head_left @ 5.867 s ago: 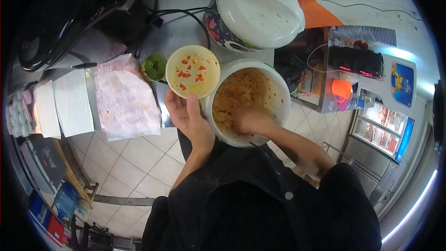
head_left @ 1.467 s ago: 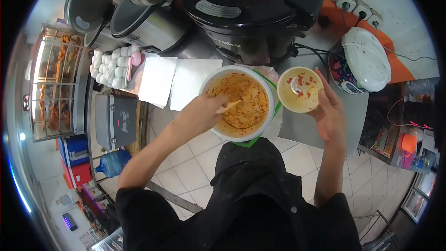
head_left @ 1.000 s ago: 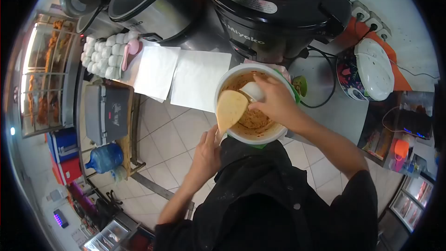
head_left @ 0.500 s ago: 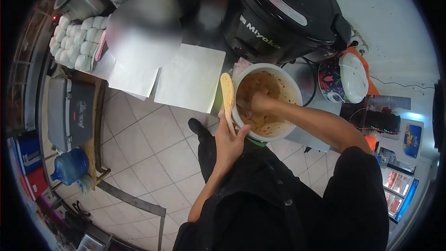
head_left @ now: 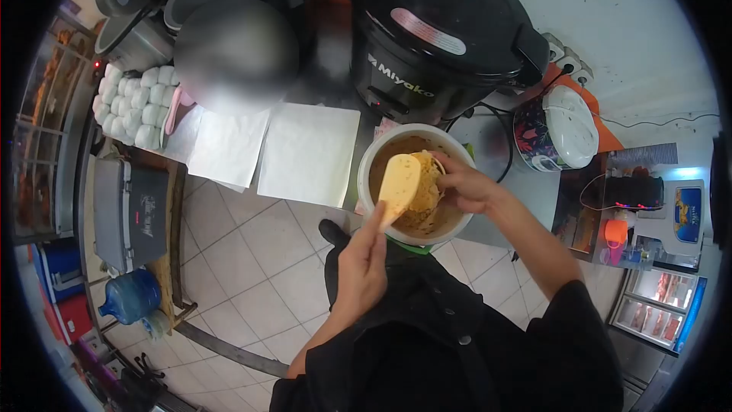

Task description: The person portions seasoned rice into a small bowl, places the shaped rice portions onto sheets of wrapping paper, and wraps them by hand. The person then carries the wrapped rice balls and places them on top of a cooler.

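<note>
My left hand [head_left: 363,263] is closed around the handle of a pale yellow rice paddle [head_left: 402,175], whose broad blade is over a white bucket [head_left: 367,191]. Beside the blade, a mound of yellow, rice-like food [head_left: 425,197] rises above the bucket's inside. My right hand [head_left: 467,185] grips a small round container, apparently a cup or bowl, heaped with this food; only a bit of its pale rim shows. More food residue coats the bucket's inner wall.
A large black Miyako rice cooker [head_left: 450,38] stands behind the bucket. White paper sheets [head_left: 309,152] lie at the counter's left edge, near stacked white wrapped bundles [head_left: 137,107]. A floral container [head_left: 555,130] and a cable [head_left: 505,133] are on the right.
My right hand has come up from deep inside the bucket with the food-filled container. My left hand has swung the paddle from the bucket's left rim to over its opening, against the food.
</note>
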`<state>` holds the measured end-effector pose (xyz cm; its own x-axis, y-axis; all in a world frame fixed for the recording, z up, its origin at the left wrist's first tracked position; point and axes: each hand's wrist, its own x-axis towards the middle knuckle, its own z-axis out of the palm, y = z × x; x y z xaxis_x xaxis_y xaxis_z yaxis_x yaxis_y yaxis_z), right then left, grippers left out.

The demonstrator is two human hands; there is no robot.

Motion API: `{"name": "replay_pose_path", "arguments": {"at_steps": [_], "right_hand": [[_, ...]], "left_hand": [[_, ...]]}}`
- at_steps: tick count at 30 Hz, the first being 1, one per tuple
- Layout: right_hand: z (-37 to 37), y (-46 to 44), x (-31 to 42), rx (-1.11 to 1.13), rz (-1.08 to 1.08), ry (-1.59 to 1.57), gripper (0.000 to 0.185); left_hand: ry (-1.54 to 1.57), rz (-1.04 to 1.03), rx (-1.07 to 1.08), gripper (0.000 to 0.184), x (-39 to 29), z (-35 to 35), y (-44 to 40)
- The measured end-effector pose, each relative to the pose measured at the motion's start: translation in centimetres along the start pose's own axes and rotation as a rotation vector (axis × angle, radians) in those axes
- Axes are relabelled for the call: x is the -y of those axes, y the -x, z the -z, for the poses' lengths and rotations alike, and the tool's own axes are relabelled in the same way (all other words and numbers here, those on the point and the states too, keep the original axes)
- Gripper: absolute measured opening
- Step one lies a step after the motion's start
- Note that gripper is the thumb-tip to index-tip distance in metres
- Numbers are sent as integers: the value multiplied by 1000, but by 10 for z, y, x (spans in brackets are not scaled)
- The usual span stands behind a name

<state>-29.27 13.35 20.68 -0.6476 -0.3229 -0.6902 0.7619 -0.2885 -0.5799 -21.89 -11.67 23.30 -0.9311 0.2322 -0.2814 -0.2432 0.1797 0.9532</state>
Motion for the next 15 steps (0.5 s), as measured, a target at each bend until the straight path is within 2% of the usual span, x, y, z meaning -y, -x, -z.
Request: {"name": "replay_pose_path", "arguments": {"at_steps": [4,7,10,12,15], "right_hand": [[-9,18,-17,-36,201,-213,68],[1,18,-36,167,260,-427,63],[-4,20,-38,218,240,-678,51],[-6,14,-46,109,351,-634,44],[-12,11,-54,-56,440,-504,40]], "left_hand": [[-154,-103,18,47,-11,-31,-2],[-220,-142,40,52,-10,-44,-3],[-231,-106,86,54,-9,-56,-5],[-262,-28,135,54,-17,-61,-11],[-296,-143,106,52,-8,-68,-30]]}}
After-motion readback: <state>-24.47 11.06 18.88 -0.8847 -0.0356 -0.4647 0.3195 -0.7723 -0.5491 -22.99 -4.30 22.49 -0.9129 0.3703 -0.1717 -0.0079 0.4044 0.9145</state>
